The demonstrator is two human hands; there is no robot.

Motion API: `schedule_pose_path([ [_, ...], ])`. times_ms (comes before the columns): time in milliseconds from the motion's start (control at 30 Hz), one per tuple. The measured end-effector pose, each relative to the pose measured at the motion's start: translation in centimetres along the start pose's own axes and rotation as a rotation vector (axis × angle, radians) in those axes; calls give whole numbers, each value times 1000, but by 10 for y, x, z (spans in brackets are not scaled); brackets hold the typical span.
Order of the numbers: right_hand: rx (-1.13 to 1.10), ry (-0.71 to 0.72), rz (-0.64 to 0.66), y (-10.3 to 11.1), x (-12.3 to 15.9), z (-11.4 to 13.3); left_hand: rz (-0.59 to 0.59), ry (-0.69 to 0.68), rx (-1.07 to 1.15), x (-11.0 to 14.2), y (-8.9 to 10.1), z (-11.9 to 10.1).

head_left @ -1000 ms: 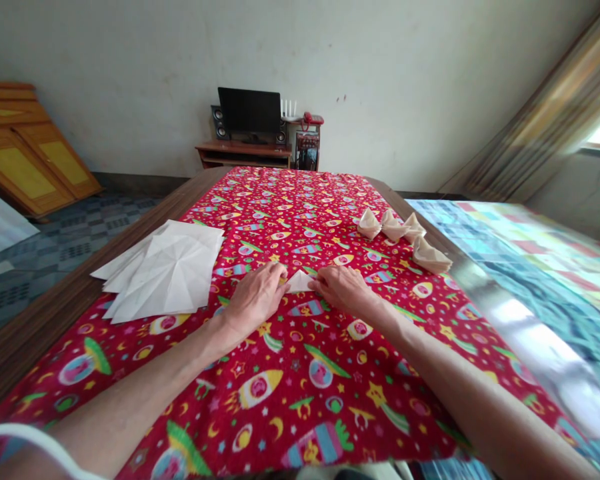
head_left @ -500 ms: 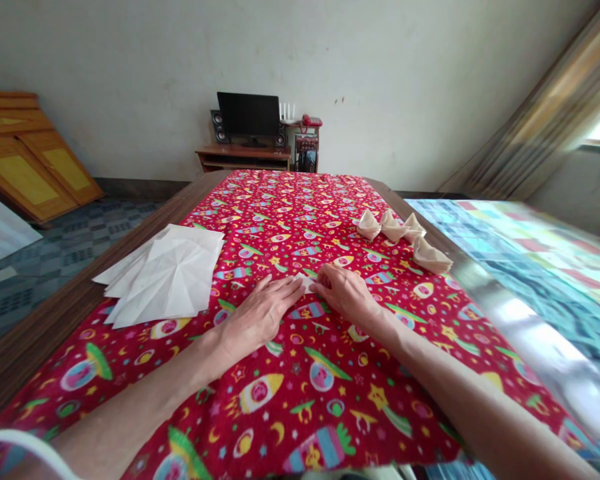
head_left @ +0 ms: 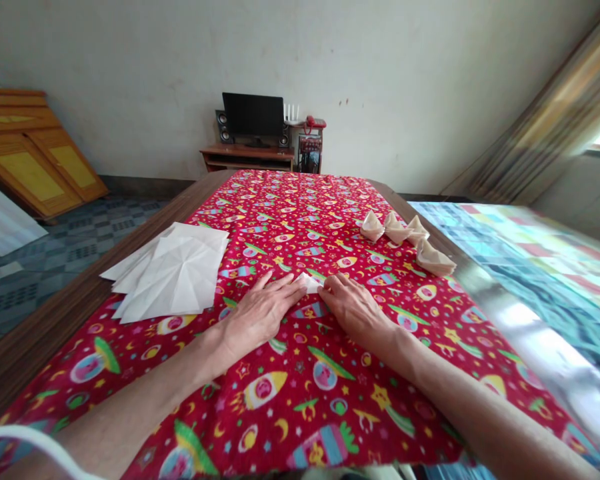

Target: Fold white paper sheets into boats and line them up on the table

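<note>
A small piece of folded white paper [head_left: 311, 284] lies on the red patterned cloth between my two hands. My left hand [head_left: 265, 308] rests flat, fingers stretched out, with its fingertips on the paper's left end. At the right end, my right hand [head_left: 354, 304] has its fingers bent and pressed together on the paper; the fingertips are partly hidden. A fanned stack of creased white paper sheets [head_left: 173, 273] sits to the left of my left hand. Beyond my right hand stand several folded cream paper shapes [head_left: 399, 231] with pointed tips, close together.
The red cloth [head_left: 300, 213] covers most of a brown wooden table [head_left: 87, 277]. A monitor [head_left: 253, 115] stands on a low desk by the far wall. To the right is a surface with a blue patterned cover [head_left: 490, 253]. A white cable [head_left: 30, 433] curves at lower left.
My right hand has shifted slightly right and flattened, baring more of the folded paper. My left hand stays in place on it. The whole view has shifted a little.
</note>
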State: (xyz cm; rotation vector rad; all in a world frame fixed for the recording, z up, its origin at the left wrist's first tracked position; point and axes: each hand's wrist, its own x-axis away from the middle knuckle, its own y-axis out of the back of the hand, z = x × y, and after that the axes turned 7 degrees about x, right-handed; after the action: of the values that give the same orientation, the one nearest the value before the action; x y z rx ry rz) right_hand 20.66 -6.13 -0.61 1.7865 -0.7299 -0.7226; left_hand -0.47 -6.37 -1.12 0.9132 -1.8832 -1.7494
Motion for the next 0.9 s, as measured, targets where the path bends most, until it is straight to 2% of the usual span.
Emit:
schedule_pose_path([
  [167,47,-29,39,4,1,1,-43,8,-61,6,0,5],
  [367,40,-39,26,2,3,3,-55,34,-102,14,-3,14],
  [533,47,-36,-39,-3,2,-1,-144,19,-77,10,-4,15],
  [700,47,27,-177,-10,-11,-5,-287,70,64,-2,-11,16],
  [900,-90,116,-247,-21,-24,-9,-318,53,114,-5,-18,16],
])
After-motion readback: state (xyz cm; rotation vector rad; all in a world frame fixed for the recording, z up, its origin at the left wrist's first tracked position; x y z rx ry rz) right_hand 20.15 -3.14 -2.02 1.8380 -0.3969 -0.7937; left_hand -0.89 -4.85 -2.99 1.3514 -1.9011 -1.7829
